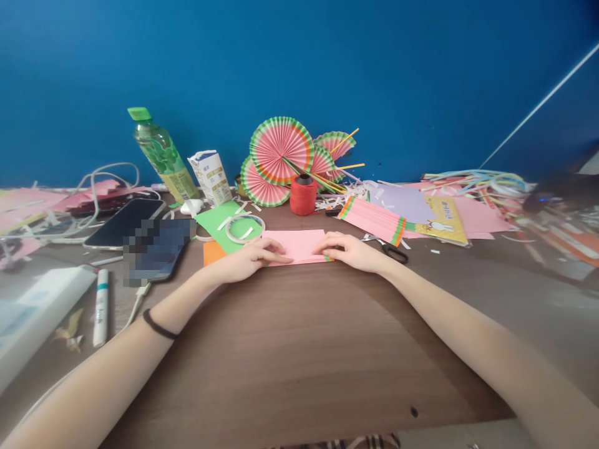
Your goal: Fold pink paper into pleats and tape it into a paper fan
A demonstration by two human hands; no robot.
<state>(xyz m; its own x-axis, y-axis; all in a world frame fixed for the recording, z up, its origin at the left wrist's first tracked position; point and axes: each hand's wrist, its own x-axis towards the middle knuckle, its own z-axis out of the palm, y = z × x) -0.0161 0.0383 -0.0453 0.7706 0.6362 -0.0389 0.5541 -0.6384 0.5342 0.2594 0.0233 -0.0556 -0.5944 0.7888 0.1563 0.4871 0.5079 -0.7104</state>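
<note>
A pink sheet of paper point(302, 244), with folded layers at its near edge and bits of green at both near corners, lies on the table in front of me. My left hand point(257, 257) grips its left end, fingers bent over the top. At the opposite end my right hand point(344, 251) has its fingers closed on the right edge; the thumb is partly hidden. Beyond my left hand, a roll of clear tape point(228, 229) rests on green paper point(206, 217), with orange paper point(213, 254) underneath. Scissors point(395, 252) lie right of my right hand, partly under a pleated pink strip point(372, 219).
Round pleated paper fans point(281, 149) and a red thread spool point(302, 196) stand at the back. A green bottle point(163, 156) and a drink carton point(210, 178) are left of them. Phones point(124, 223), cables and a marker point(100, 308) lie left; paper strips point(482, 187) heap right.
</note>
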